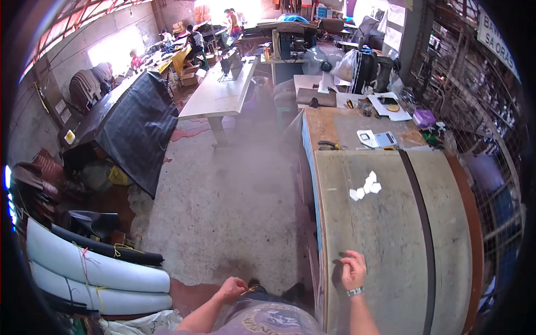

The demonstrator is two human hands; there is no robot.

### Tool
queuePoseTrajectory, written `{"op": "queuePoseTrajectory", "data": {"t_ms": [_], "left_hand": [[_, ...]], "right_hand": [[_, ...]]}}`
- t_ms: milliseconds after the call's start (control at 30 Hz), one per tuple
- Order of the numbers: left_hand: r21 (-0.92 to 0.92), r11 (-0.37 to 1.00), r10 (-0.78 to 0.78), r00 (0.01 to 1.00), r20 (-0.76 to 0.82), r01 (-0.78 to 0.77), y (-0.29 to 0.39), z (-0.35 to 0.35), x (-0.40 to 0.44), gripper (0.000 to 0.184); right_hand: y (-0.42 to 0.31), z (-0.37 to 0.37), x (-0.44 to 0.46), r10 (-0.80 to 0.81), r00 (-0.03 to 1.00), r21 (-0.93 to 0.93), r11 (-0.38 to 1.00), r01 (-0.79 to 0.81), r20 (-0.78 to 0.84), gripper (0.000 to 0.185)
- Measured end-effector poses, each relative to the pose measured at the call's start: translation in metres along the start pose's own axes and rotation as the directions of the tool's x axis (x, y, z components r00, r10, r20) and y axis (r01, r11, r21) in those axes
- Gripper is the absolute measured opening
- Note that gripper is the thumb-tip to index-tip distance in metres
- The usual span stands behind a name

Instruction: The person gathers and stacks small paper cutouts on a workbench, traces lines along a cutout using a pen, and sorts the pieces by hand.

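Note:
My left hand [233, 289] is in front of my waist, its fingers curled closed. A thin yellowish strip [253, 288] shows beside the fingertips; I cannot tell whether they grip it. Over the near left part of the worktable [385, 251], my right hand [353, 269] has loosely bent fingers, partly apart, with no held thing visible. Dark shadow lies on the tabletop beside it. Farther up the same surface are several small white pieces [366, 187], apart from my hand. A long dark strip [419, 206] runs along the table to the right.
Pliers [328, 144], a calculator [385, 139] and a purple box [424, 118] are at the table's far end. White rolls [100, 262] lie at left, near a black-draped stack [137, 120]. A long pale table [220, 89] stands ahead; people are working at the back.

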State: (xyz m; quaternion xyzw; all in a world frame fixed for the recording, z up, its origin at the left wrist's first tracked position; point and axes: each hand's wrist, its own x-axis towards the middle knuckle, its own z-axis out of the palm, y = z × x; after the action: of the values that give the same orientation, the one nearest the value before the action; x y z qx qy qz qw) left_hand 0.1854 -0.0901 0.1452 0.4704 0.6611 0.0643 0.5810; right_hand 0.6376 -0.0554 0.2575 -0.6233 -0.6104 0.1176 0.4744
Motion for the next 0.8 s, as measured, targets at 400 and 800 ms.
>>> {"op": "queuePoseTrajectory", "data": {"t_ms": [400,800], "left_hand": [[0.38,0.886,-0.322,0.942,0.096,0.264,-0.143,-0.115,0.184,0.032],[0.373,0.909,0.229,0.97,-0.082,-0.184,0.183,-0.248,0.404,0.033]], "right_hand": [[0.006,0.097,0.029,0.286,0.956,-0.136,0.947,-0.292,-0.061,0.013],[-0.039,0.147,0.182,0.351,0.931,-0.057,0.932,-0.357,-0.102,0.019]]}}
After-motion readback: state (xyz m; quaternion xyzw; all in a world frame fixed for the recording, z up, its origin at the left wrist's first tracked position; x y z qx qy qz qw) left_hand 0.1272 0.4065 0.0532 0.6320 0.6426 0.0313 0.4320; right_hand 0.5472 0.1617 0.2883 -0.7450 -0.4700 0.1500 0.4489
